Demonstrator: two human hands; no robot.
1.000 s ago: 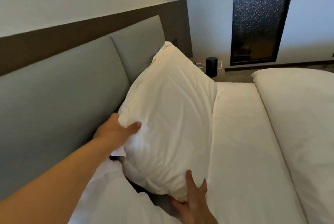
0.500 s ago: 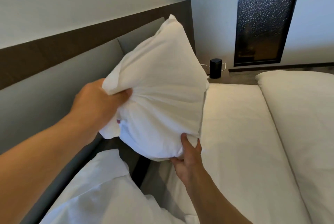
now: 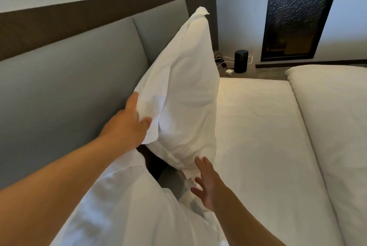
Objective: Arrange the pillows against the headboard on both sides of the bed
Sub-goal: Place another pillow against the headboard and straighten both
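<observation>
The far pillow has come down since half a second ago: it was then lifted clear of the bed in both of your hands, and it now stands on end on the mattress, leaning back against the headboard at the seam between its two grey panels. Its top corner reaches above the padded panels.

Hand state:
- Your left hand lies flat against the pillow's near edge, on the headboard side, fingers spread. The thumb sits on the cloth; whether the fingers behind it still pinch the case cannot be told.
- Your right hand has let go. It is held wide, palm toward the pillow's lower corner, fingertips just beside the cloth.

Meaning for the task: this pillow is placed but not yet settled. It stands tall and narrow and slightly tilted, so it may slump toward the mattress when your left hand leaves it. Press it back and square it before release.

A second pillow lies nearer to you along the headboard, under your left forearm, and is not yet propped up. The folded duvet lies well apart from the headboard and does not interfere.
</observation>
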